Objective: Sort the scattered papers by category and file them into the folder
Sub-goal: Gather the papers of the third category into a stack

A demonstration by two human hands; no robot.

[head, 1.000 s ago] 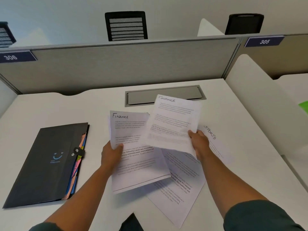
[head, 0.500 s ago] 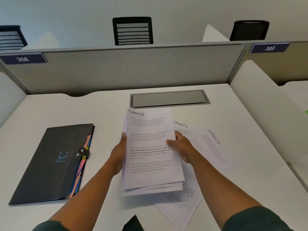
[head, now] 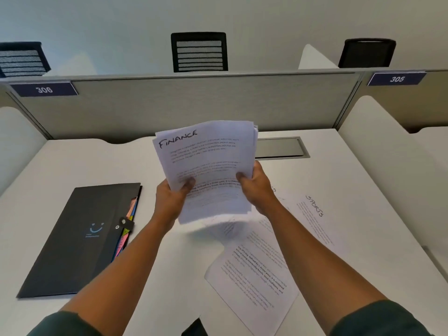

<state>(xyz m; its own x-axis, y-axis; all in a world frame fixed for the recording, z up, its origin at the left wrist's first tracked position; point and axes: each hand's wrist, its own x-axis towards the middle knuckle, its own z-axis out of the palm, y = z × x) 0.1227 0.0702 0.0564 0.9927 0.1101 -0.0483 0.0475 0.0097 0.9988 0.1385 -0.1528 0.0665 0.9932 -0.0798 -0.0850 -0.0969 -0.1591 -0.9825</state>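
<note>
Above the white desk (head: pixel 72 170) facing a grey partition (head: pixel 194 103), both hands (head: pixel 169 200) (head: pixel 254 187) grip Finance papers (head: pixel 206 156).

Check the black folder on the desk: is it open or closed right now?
Closed. The black folder lies flat on the desk, cover down, its strap snapped across the edge; only coloured divider edges peek out.

The Finance stack's (head: pixel 206 166) lower edge is blurred, perhaps hiding a Sports sheet's (head: pixel 312 214) heading.

White desk (head: pixel 72 163), grey partition (head: pixel 194 103) numbered 306 and 305, black chairs (head: pixel 199 52) behind, pale wall (head: pixel 121 20).
</note>
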